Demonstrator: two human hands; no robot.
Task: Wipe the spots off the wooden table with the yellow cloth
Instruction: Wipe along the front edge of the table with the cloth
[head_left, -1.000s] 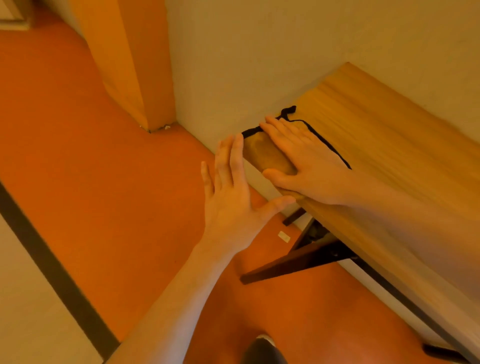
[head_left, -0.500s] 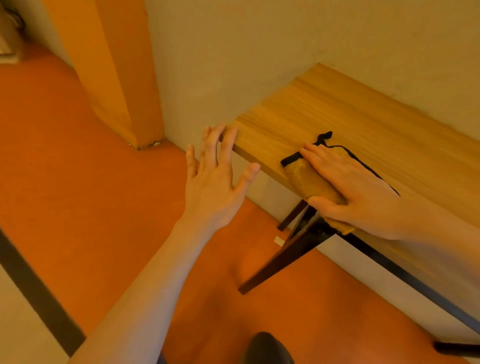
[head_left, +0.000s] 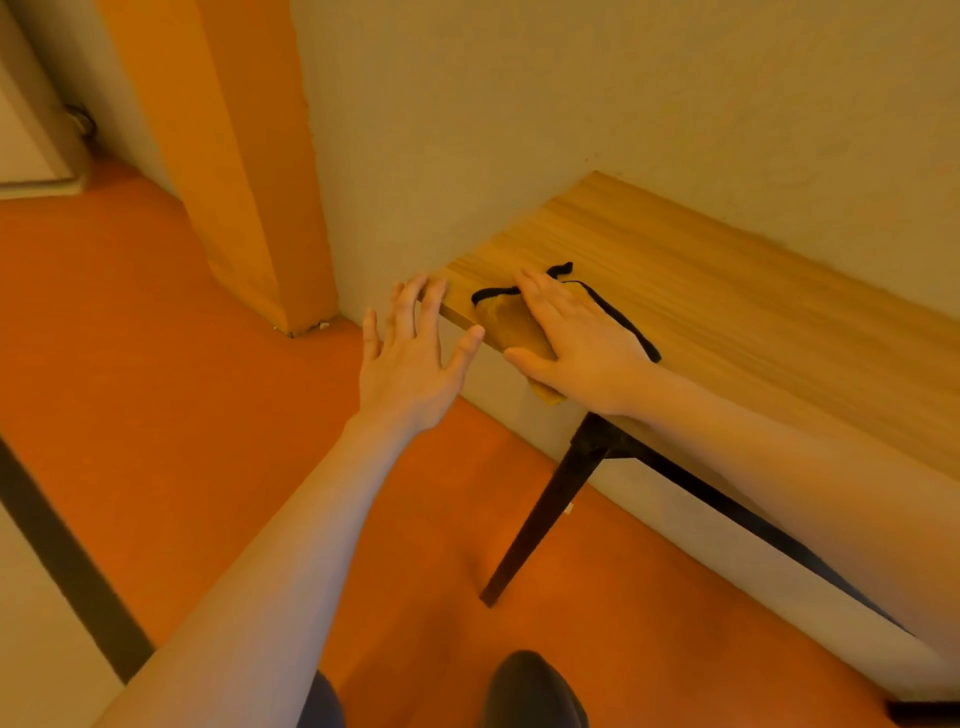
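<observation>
1. Dark shoe (head_left: 535, 691), bottom edge, on orange floor (head_left: 156, 364).
2. Black table leg (head_left: 545, 514), slanting down to the floor.
3. Left hand (head_left: 410, 358), fingers straight and spread, holding nothing; fingertips touch the table's end edge.
4. Right hand (head_left: 576, 338), fingers straight and together, pressed flat on the yellow cloth.
5. Yellow cloth (head_left: 506, 325), black-trimmed, at the wooden table's near left corner, one corner overhanging the front edge.
6. Wooden table (head_left: 753, 312), set against a beige wall (head_left: 571, 104).
7. Orange pillar (head_left: 234, 156), far left.
</observation>
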